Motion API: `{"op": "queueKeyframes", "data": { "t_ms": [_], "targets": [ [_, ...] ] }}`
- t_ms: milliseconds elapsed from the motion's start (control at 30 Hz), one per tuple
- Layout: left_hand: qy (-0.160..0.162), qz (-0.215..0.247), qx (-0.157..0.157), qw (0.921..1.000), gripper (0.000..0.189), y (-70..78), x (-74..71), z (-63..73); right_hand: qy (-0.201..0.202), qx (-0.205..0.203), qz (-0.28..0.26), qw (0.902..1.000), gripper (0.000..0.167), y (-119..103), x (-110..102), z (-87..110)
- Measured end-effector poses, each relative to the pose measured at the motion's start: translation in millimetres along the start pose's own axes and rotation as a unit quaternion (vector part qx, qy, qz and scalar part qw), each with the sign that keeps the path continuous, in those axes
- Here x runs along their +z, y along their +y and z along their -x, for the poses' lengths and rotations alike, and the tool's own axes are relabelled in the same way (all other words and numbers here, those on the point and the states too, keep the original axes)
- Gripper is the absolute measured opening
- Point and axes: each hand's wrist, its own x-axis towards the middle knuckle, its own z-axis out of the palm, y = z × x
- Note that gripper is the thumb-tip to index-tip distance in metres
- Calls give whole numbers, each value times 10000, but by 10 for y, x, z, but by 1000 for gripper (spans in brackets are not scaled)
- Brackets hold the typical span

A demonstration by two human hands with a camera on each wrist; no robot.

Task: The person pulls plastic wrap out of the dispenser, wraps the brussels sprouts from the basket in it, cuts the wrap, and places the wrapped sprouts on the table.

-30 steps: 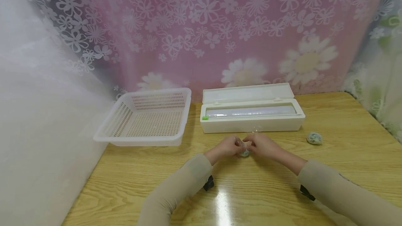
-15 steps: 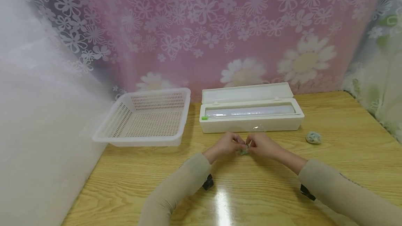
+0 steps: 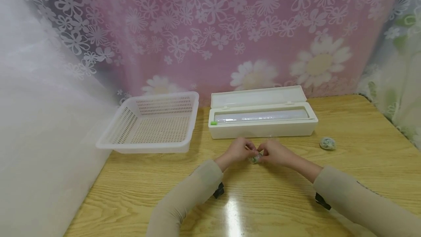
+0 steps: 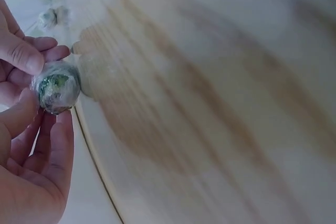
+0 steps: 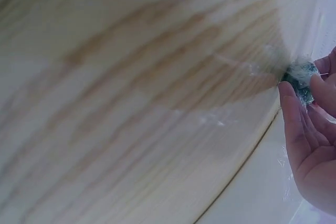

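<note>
A small ball wrapped in cling film (image 4: 59,88), green and whitish inside, is between the two hands. My left hand (image 3: 241,150) grips it from the left, with thumb and fingertips on the film. From the other side my right hand (image 3: 273,152) pinches the same ball, its thumb and fingers curled at the film. In the right wrist view the ball (image 5: 300,78) shows crinkled clear film, and the right hand (image 5: 315,145) covers part of it. A second wrapped ball (image 3: 327,143) lies on the table to the right of both hands.
Behind the hands stands a long white cling film box (image 3: 263,131), lid up, a film roll (image 3: 263,116) inside. To the left is a white perforated plastic basket (image 3: 189,145). A flowered curtain (image 3: 210,46) hangs behind the wooden table (image 3: 279,207).
The fingers have shifted around the wrapped ball, and more of its green side shows between them. A loose bit of film above the right hand shows less. Both forearms stay nearly in place.
</note>
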Motion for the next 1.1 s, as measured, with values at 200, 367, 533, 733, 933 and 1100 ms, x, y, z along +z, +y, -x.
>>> {"op": "queueKeyframes", "data": {
  "t_ms": [200,367,533,733,933,1100],
  "targets": [
    [121,-30,123,9998,11,1,-22,1,124,-60,199,9997,23,-15,1,-5],
    [275,125,31,9995,7,-7,-35,-18,309,-46,87,9995,23,-8,6,-6],
    [434,315,-281,9982,18,-47,-38,-59,313,-166,-161,9992,21,31,12,-20],
    [501,-197,-237,9983,15,-26,-44,-59,257,-222,-269,9991,21,63,13,-30],
    [-56,-1323,-57,9912,16,21,-24,-47,141,29,-102,9998,21,44,-12,-34],
    [-535,-955,-259,9937,24,4,-30,-50,-2,114,-259,9996,22,52,-45,-13]
  ]
}}
